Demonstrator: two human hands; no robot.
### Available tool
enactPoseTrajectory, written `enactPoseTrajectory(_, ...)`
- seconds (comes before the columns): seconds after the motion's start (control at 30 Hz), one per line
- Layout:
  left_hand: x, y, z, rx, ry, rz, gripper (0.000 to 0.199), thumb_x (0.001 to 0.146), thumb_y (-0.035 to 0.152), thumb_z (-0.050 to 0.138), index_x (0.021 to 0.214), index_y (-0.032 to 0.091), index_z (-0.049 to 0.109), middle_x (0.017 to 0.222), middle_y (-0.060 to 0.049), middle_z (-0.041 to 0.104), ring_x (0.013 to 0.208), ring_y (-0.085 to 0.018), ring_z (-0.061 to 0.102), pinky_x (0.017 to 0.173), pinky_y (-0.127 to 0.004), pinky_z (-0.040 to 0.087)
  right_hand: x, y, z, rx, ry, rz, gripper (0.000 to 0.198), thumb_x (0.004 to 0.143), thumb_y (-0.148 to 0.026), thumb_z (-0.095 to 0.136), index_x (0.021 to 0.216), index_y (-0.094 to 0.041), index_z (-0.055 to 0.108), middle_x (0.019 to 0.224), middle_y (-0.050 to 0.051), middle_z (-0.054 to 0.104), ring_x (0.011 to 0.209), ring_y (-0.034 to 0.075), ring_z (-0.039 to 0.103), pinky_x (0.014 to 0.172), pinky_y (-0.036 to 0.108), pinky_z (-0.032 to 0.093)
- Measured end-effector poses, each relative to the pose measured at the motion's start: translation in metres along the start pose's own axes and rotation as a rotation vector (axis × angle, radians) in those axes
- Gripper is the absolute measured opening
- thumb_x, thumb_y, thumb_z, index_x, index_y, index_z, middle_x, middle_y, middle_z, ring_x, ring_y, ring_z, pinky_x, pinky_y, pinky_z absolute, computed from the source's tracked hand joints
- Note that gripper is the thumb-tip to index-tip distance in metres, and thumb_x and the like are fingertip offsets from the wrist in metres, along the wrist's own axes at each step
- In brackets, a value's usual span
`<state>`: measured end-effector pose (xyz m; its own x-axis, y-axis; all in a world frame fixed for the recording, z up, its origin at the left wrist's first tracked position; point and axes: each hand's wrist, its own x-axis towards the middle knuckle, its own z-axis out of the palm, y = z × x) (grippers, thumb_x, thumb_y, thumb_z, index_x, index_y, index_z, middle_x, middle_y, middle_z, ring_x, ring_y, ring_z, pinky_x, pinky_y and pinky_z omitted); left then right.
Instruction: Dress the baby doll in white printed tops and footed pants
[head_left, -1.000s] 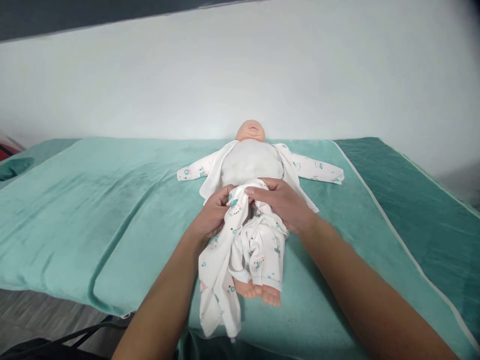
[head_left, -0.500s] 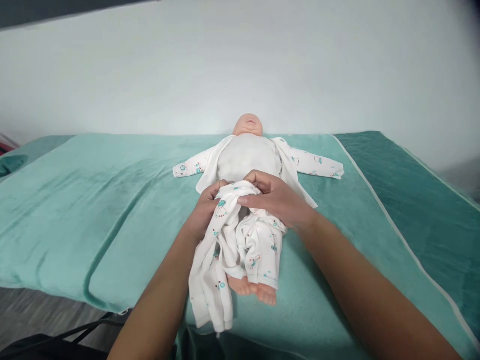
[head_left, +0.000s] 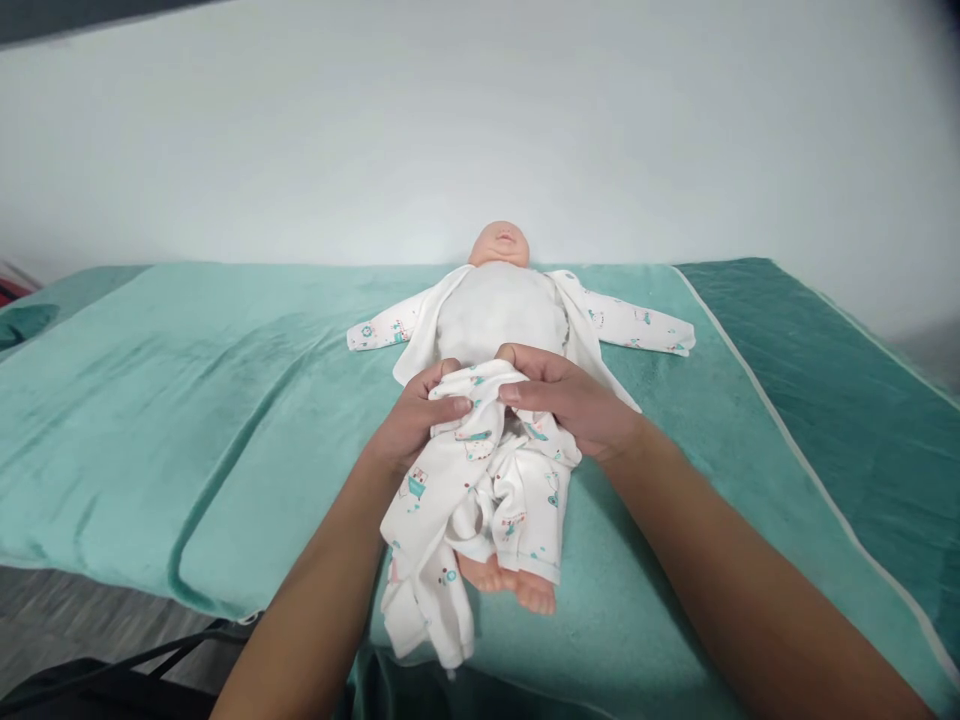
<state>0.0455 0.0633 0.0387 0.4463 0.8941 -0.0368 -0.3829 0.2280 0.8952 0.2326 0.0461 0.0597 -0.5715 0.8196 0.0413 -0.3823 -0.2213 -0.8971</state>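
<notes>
Left hand (head_left: pixel 416 415) and right hand (head_left: pixel 577 400) pinch a white, teal-patterned cloth garment (head_left: pixel 431 495) over a pink plastic doll (head_left: pixel 501 305); it slants toward the green-covered bed (head_left: pixel 187 400)'s near edge, left hand nearer.

With forearms (head_left: pixel 311 585) converging, the left hand (head_left: pixel 411 415) and right hand (head_left: pixel 581 405) pinch close together, thumbs (head_left: pixel 525 394) pointing inward.

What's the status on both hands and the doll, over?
Left hand and right hand both gripping printed white cloth. Doll on its back, jacket open, feet bare. Nothing seen blocking either hand.
</notes>
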Motion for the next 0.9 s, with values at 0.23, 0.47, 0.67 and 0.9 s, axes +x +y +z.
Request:
enactPoseTrajectory(0.23,0.003,-0.003,0.005,-0.025,0.144,0.03,0.031,0.066,0.021,0.078,0.071,0.019,0.047,0.056,0.007,0.041,0.048,-0.006,0.037,0.045,-0.019,0.033,0.002,-0.008,0.008,-0.255,-0.178,0.09,0.034,0.065,-0.017,0.083,0.09,-0.018,0.061,0.083,-0.004,0.062,0.074,0.011,0.059,0.065,0.022,0.048)
enactPoseTrajectory(0.47,0.002,0.0,-0.005,0.22,0.092,0.06,0.028,0.071,0.037,0.076,0.072,0.017,0.057,0.064,0.003,0.053,0.057,-0.01,0.043,0.052,-0.022,0.036,0.007,0.002,0.008,-0.113,0.13,0.06,0.019,0.075,-0.027,0.076,0.088,-0.017,0.066,0.075,-0.002,0.065,0.065,0.011,0.06,0.062,0.023,0.047)
enactPoseTrajectory(0.67,-0.002,-0.003,-0.012,0.264,-0.114,-0.087,0.051,0.048,0.046,0.088,0.081,0.014,0.068,0.063,0.001,0.059,0.051,-0.011,0.049,0.047,-0.023,0.036,0.008,0.002,0.009,-0.027,0.303,0.003,0.022,0.07,-0.029,0.077,0.074,-0.018,0.059,0.06,-0.007,0.053,0.05,0.007,0.047,0.048,0.019,0.037)
enactPoseTrajectory(0.9,-0.002,-0.004,0.0,0.045,0.116,0.048,0.037,0.055,0.034,0.087,0.076,0.016,0.063,0.061,0.003,0.058,0.053,-0.011,0.053,0.052,-0.022,0.042,0.005,-0.009,0.012,-0.296,-0.009,0.128,0.029,0.066,-0.027,0.082,0.09,-0.017,0.068,0.084,-0.001,0.067,0.074,0.014,0.061,0.067,0.025,0.047)
